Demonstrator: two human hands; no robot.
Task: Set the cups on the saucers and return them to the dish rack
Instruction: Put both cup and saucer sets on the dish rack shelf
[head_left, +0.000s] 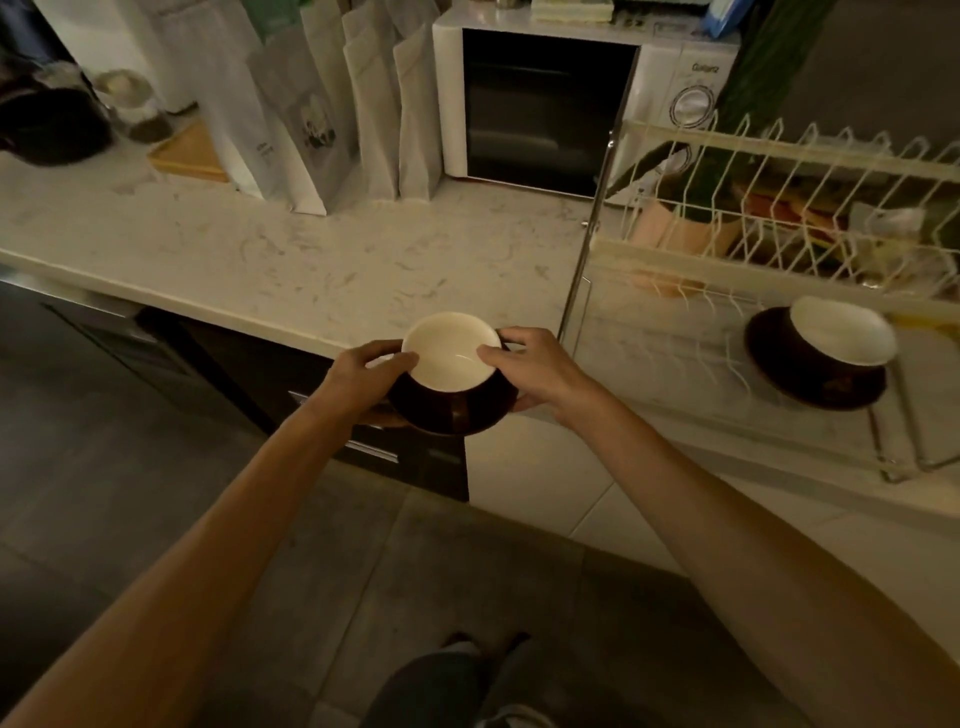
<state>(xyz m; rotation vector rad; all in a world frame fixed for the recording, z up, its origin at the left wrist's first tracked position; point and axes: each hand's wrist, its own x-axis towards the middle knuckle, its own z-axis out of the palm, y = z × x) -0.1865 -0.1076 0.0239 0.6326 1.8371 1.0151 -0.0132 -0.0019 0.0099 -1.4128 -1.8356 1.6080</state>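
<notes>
A dark brown cup with a white inside (448, 354) sits on a dark brown saucer (457, 413), held in the air just off the counter's front edge. My left hand (366, 371) grips the set from the left, thumb at the cup's rim. From the right, my right hand (535, 366) holds it, fingers under the saucer. A second, matching cup (841, 332) rests on its saucer (810, 384) on the lower shelf of the white wire dish rack (779, 156) at the right.
A marble counter (260, 260) carries a white microwave (545, 104), several upright paper bags (332, 104) and a wooden board (187, 156). A dark bowl and a jar stand at the far left. Dark cabinets and a tiled floor lie below.
</notes>
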